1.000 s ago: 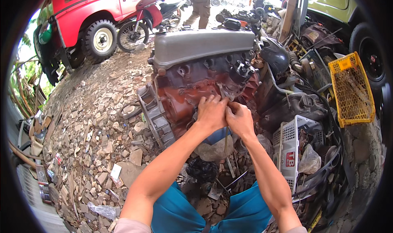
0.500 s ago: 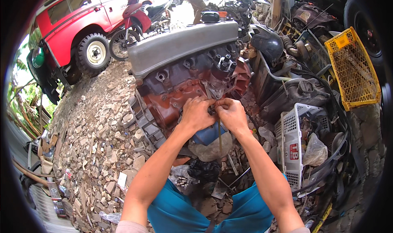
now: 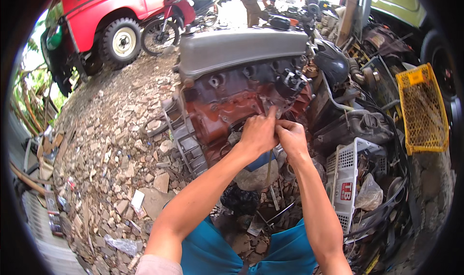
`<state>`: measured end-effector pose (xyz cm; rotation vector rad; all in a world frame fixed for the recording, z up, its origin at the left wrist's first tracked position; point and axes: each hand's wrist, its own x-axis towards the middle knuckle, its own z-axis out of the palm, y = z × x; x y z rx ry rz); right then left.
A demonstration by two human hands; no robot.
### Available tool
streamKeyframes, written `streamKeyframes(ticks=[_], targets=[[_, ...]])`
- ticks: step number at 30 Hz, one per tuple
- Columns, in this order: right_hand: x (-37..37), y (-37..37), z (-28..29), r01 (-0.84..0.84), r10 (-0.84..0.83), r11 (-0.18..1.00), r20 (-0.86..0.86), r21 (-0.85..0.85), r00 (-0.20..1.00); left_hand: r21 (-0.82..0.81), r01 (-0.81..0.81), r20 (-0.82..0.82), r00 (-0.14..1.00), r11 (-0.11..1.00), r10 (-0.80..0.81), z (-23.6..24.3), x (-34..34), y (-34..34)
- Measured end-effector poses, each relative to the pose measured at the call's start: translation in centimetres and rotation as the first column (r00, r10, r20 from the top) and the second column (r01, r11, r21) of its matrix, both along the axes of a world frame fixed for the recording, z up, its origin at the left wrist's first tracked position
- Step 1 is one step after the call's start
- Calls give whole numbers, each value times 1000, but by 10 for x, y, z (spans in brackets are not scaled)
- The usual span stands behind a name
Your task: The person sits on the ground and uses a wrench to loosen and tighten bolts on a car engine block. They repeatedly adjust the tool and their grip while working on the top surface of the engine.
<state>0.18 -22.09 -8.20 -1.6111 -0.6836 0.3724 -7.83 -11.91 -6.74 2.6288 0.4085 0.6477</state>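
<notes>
In front of me stands an engine [image 3: 217,113] with a rust-red block, a long grey valve cover [image 3: 241,52] and a black distributor [image 3: 290,84]. My left hand [image 3: 259,133] is closed against the side of the block below the distributor, one finger stretched up toward it. Beside it, touching, my right hand [image 3: 292,137] pinches thumb and fingers together. What sits in the fingers is hidden. A thin brownish rod [image 3: 269,171] hangs down from between the hands; which hand grips it does not show. Below the hands is a blue container [image 3: 258,162], partly covered.
Rubble [image 3: 111,144] covers the ground to the left. On the right are a white crate [image 3: 340,188] of parts, a yellow crate [image 3: 424,110] and a black helmet [image 3: 332,62]. A motorbike [image 3: 179,14], a red car [image 3: 111,14] and a bending person [image 3: 249,4] are behind.
The view has shifted, so the engine sits further right. My left hand's finger now reaches up the block, and both hands stay together. The person behind has bent down.
</notes>
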Motion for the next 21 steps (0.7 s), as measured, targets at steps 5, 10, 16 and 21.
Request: streamKeyframes(ticks=[5, 10, 16, 21], targets=[[-4, 8, -11, 89, -91, 996, 113, 20, 989, -24, 30, 22, 999, 999, -30, 4, -4, 7], [-16, 17, 0, 128, -117, 991, 214, -40, 970, -43, 93, 61, 994, 995, -91, 3, -12, 17], [-33, 16, 13, 183, -149, 982, 379, -53, 913, -36, 143, 73, 987, 989, -140, 2, -16, 23], [-42, 20, 13, 163, -159, 986, 347, 18, 924, 21, 102, 104, 989, 995, -104, -8, -15, 31]])
